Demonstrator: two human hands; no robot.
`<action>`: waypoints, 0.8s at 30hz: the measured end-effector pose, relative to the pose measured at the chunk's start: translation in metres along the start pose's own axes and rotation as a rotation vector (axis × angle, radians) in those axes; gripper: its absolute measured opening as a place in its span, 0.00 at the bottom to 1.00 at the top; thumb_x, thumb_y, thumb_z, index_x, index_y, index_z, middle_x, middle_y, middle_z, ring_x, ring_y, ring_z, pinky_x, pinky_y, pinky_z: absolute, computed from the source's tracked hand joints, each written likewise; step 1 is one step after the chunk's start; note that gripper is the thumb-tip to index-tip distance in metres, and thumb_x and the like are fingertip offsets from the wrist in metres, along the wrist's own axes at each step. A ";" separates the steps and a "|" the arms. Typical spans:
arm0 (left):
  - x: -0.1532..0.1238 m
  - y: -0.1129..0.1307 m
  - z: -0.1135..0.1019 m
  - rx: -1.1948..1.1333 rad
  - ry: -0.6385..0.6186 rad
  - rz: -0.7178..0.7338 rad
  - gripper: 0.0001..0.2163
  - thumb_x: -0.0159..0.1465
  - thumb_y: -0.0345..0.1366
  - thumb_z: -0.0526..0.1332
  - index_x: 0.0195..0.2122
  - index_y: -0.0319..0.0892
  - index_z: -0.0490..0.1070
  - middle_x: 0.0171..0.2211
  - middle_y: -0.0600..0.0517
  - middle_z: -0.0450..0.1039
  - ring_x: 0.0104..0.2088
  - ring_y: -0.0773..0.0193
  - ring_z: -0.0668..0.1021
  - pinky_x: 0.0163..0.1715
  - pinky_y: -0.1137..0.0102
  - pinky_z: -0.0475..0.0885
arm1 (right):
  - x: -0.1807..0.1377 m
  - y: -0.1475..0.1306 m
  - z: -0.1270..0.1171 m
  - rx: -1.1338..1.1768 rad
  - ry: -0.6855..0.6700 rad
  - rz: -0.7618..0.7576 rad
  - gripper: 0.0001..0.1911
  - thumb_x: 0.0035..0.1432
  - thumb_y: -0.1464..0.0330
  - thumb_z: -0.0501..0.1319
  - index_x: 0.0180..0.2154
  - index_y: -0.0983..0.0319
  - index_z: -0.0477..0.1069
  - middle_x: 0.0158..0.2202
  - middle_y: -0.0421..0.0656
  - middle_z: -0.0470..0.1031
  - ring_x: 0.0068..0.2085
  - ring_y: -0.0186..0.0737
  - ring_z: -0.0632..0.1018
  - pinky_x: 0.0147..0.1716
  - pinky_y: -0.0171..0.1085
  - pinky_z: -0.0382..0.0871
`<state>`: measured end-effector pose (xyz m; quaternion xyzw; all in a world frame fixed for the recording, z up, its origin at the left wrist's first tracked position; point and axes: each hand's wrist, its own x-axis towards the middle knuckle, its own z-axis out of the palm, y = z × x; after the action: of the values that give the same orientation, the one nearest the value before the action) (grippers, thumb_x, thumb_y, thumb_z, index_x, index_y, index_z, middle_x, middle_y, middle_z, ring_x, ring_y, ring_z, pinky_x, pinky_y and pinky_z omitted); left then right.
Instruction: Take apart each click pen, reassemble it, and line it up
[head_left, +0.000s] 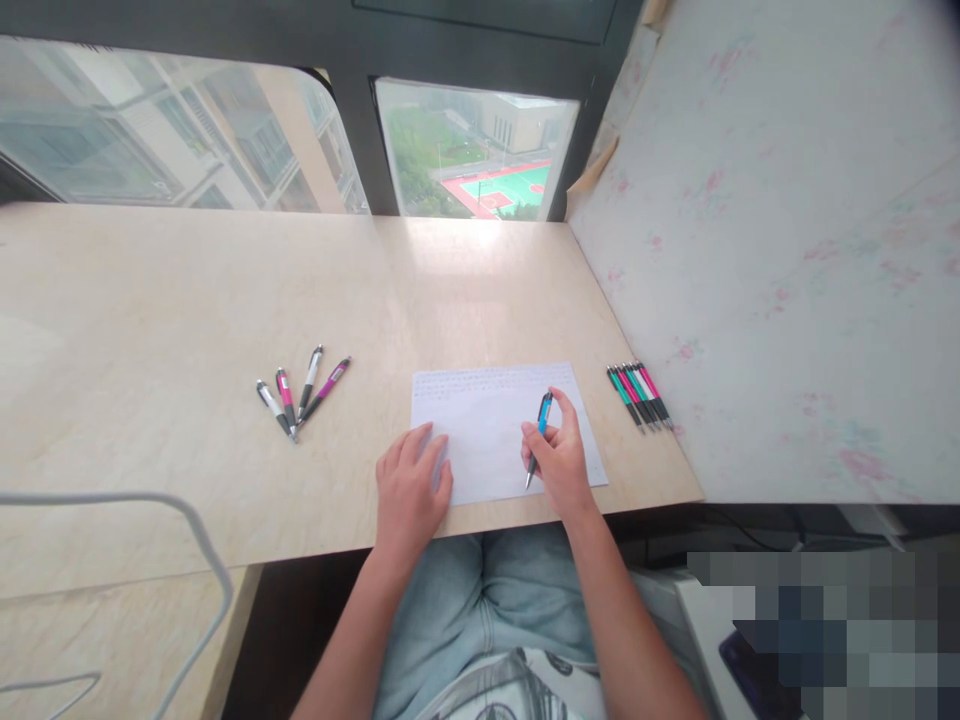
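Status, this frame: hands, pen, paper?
Right hand grips blue pen, tip on paper. Left hand flat on paper's edge. Loose pens left, pen row right, both apart.

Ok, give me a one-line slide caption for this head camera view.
Right hand holds a blue pen tip-down over a paper sheet, left hand flat on its edge.

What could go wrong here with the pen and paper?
1. The paper lies near the front edge of the desk, held only by the flat left hand; if that lifts, the sheet may slip.
2. The right hand, gripping the pen, seems to rest on the paper and might smear ink.
3. The row of pens to its right sits close to the edge and could be knocked off.
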<state>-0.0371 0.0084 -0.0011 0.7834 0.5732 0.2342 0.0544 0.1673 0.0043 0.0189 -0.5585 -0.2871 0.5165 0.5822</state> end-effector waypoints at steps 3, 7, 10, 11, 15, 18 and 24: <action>0.001 0.005 -0.002 -0.036 0.034 0.017 0.13 0.65 0.32 0.58 0.51 0.43 0.72 0.56 0.41 0.72 0.55 0.45 0.72 0.54 0.50 0.67 | -0.001 0.003 -0.002 -0.001 0.017 -0.015 0.43 0.54 0.58 0.67 0.66 0.54 0.49 0.21 0.31 0.70 0.20 0.31 0.67 0.17 0.27 0.59; 0.002 0.018 -0.003 -0.116 0.040 0.064 0.13 0.66 0.32 0.57 0.51 0.44 0.71 0.54 0.43 0.73 0.54 0.49 0.73 0.54 0.53 0.67 | -0.001 0.006 -0.004 -0.036 -0.003 -0.019 0.45 0.54 0.57 0.67 0.67 0.54 0.48 0.21 0.31 0.70 0.19 0.31 0.67 0.17 0.27 0.60; 0.000 0.023 0.001 -0.159 -0.002 0.103 0.12 0.67 0.31 0.57 0.51 0.45 0.71 0.52 0.44 0.75 0.52 0.51 0.75 0.52 0.54 0.68 | -0.001 0.008 -0.009 -0.108 -0.022 -0.043 0.49 0.55 0.57 0.66 0.69 0.55 0.43 0.21 0.31 0.69 0.20 0.33 0.68 0.19 0.30 0.62; 0.000 0.023 0.003 -0.165 -0.015 0.110 0.12 0.67 0.31 0.57 0.50 0.45 0.72 0.52 0.44 0.75 0.51 0.51 0.75 0.51 0.55 0.69 | 0.000 0.008 -0.013 -0.157 -0.015 -0.062 0.49 0.55 0.56 0.66 0.70 0.57 0.42 0.21 0.30 0.69 0.20 0.33 0.68 0.20 0.31 0.63; -0.002 0.022 0.008 -0.146 -0.055 0.128 0.10 0.66 0.31 0.57 0.47 0.45 0.74 0.51 0.44 0.76 0.51 0.50 0.76 0.49 0.55 0.69 | 0.009 0.005 -0.040 -0.490 0.054 -0.177 0.37 0.59 0.54 0.62 0.65 0.63 0.59 0.20 0.33 0.68 0.23 0.36 0.70 0.27 0.35 0.65; -0.002 0.022 0.007 -0.127 -0.067 0.136 0.10 0.66 0.31 0.57 0.46 0.44 0.75 0.51 0.44 0.76 0.50 0.50 0.76 0.49 0.54 0.69 | 0.022 -0.003 -0.067 -0.756 0.163 -0.269 0.28 0.62 0.52 0.58 0.53 0.66 0.72 0.21 0.36 0.68 0.24 0.37 0.70 0.29 0.36 0.64; -0.002 0.023 0.005 -0.119 -0.078 0.136 0.10 0.66 0.31 0.57 0.46 0.43 0.74 0.51 0.44 0.76 0.51 0.49 0.75 0.49 0.54 0.69 | 0.049 -0.024 -0.107 -1.397 0.281 -0.280 0.22 0.63 0.58 0.57 0.53 0.63 0.74 0.28 0.44 0.77 0.31 0.43 0.75 0.32 0.37 0.61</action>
<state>-0.0151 0.0003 0.0018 0.8244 0.5011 0.2405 0.1072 0.2866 0.0157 0.0071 -0.8191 -0.5411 0.0566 0.1819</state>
